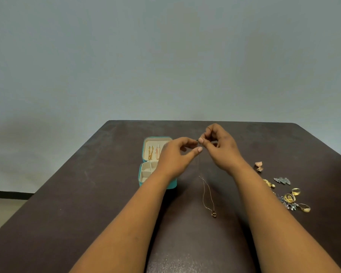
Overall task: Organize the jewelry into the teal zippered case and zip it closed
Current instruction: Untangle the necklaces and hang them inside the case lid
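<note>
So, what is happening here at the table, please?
A person is sorting jewelry into a teal case, which lies open on the dark table. Both hands, the left hand and the right hand, pinch the top of a thin necklace; its pendant end trails on the table. A gold chain already hangs in the lid. Rings and other pieces wait at the right, so the case is not yet zipped.

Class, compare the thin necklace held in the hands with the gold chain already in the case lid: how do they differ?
The thin necklace is pinched by both hands, left hand and right hand, and hangs to the table; the gold chain lies in the teal case lid. The necklace is fine, pale and carries a small pendant; the chain looks thicker and brighter gold. Both are chains.
</note>
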